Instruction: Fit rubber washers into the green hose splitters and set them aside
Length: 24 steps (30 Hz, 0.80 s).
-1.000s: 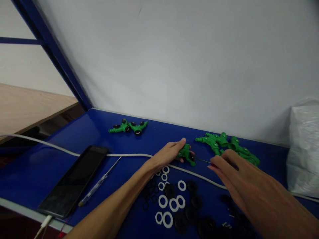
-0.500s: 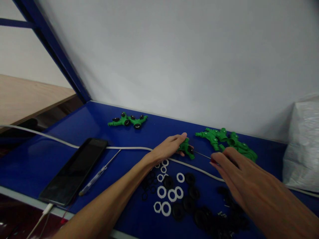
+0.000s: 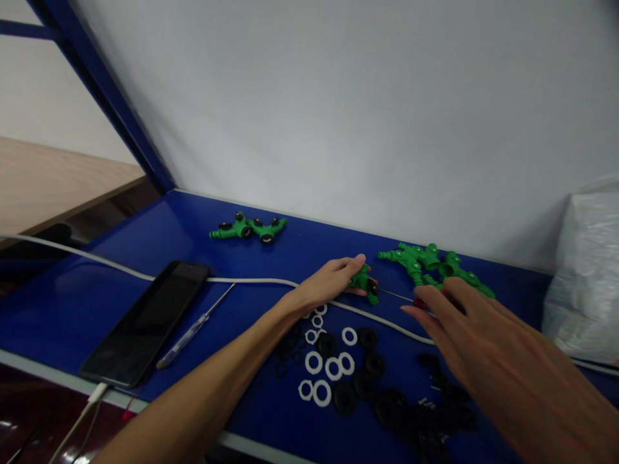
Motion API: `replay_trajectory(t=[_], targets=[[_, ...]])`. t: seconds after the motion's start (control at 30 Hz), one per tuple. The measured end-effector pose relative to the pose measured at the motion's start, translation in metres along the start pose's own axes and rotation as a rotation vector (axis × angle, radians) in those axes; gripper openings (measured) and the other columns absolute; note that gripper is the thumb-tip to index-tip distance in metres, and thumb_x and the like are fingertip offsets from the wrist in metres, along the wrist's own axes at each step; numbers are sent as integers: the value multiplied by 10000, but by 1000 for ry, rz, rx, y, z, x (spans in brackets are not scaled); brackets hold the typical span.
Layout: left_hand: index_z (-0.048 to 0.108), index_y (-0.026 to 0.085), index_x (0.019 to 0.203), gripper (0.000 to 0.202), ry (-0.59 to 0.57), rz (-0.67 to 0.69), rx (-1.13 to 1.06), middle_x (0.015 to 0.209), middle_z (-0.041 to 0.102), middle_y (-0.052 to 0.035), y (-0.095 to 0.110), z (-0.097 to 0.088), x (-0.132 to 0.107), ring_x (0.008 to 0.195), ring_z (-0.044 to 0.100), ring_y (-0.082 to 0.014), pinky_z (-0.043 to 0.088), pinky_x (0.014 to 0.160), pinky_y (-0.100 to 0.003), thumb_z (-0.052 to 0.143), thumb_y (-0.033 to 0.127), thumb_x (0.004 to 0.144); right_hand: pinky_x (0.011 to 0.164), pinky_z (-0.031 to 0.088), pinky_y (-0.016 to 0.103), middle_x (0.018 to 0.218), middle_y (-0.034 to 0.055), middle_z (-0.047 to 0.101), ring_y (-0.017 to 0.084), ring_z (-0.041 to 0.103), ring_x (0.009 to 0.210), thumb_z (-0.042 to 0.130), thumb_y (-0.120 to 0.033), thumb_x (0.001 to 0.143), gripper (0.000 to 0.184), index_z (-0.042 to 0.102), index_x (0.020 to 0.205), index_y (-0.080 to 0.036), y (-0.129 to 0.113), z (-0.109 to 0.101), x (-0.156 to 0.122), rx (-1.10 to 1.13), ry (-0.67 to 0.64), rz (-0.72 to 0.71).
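My left hand (image 3: 329, 282) lies on the blue tabletop (image 3: 145, 245) and grips a green plastic hose fitting (image 3: 363, 281). My right hand (image 3: 464, 335) holds a red-handled screwdriver (image 3: 409, 299), its thin metal shaft pointing into a black part on that fitting. A pile of green fittings (image 3: 435, 264) lies just behind my right hand. Two assembled green fittings (image 3: 249, 229) with black caps lie further left near the wall.
White rings (image 3: 324, 367) and black rings and caps (image 3: 387, 399) are scattered in front of my hands. A white cable (image 3: 242, 281) crosses the table. A dark phone (image 3: 145, 319) and a second screwdriver (image 3: 193, 328) lie at the left. A white plastic bag (image 3: 585, 277) stands at the right.
The view has tilted up slightly, so everything sits a little higher in the picture. Both hands stay at the green fitting with the screwdriver tip against it.
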State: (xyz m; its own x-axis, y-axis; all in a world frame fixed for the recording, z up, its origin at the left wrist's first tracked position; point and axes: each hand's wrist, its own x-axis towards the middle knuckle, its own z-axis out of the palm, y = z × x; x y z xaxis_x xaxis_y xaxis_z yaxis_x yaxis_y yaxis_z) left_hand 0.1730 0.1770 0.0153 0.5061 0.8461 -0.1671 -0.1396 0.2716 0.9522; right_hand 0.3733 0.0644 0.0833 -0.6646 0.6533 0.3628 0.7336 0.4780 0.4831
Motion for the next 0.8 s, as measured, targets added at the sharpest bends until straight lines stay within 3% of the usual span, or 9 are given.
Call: replay_trajectory(t=[0.1,0.27,0.5,0.7,0.8], targets=[[688,106,1011,509,-3,3,-5,1091,735,-152,-2,-1,1,1034,686,-236,552,967,-392,523,585,963,805,562,451,1186,207,693,348,674,1062,252,44,907,480,603,1177,-141,4,-5,3,15,29,-62],[686,110,1002,561,-22,-5,-14,1092,736,-156,-5,-3,4,1033,693,-248,537,1005,-436,555,649,918,660,582,317,1030,167,706,248,713,841,299,59,869,448,597,1140,-137,9,-12,15,44,-76,-24],[677,106,1024,561,-25,-1,-6,1078,742,-160,-5,-3,3,1042,693,-256,531,1010,-441,549,643,924,757,597,393,1126,195,696,288,703,964,265,15,927,442,597,1192,-107,3,-3,10,24,-49,36],[686,104,1029,564,-28,-5,-8,1077,745,-168,-4,-3,3,1025,699,-264,520,1022,-461,554,642,921,634,569,371,1066,168,694,259,698,785,264,-49,972,418,604,1205,-121,4,-9,16,42,-103,92],[691,99,1052,583,-31,-12,-14,1104,737,-177,-6,-4,5,997,705,-256,519,1026,-468,557,650,915,642,562,376,1027,172,683,276,690,802,290,-22,940,396,600,1165,-121,2,-10,19,17,-107,84]])
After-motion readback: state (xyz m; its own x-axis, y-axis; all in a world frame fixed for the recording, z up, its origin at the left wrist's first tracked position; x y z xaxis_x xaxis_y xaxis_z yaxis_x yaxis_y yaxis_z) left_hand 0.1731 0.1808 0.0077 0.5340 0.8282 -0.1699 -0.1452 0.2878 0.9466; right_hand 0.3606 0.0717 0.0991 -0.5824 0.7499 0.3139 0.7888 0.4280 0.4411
